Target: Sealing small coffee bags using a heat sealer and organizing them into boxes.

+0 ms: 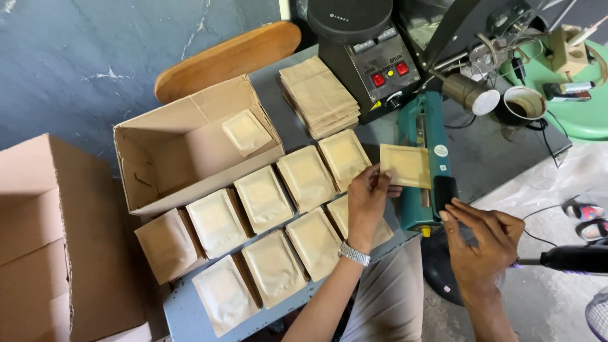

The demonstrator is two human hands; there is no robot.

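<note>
My left hand [367, 199], with a metal watch on its wrist, pinches the near edge of a tan paper pouch [405, 166] that lies across the jaw of a teal heat sealer [421, 133]. My right hand [484, 237] rests on the sealer's black handle [444, 189] at its near end. Several filled tan pouches [263, 197] lie in two rows on the grey table to the left of my left hand.
An open cardboard box [190, 142] holds one pouch [246, 132]. A stack of flat paper bags [320, 95] lies by a black machine with red buttons [373, 60]. A larger carton [44, 240] stands at left. A wooden board [228, 58] lies behind.
</note>
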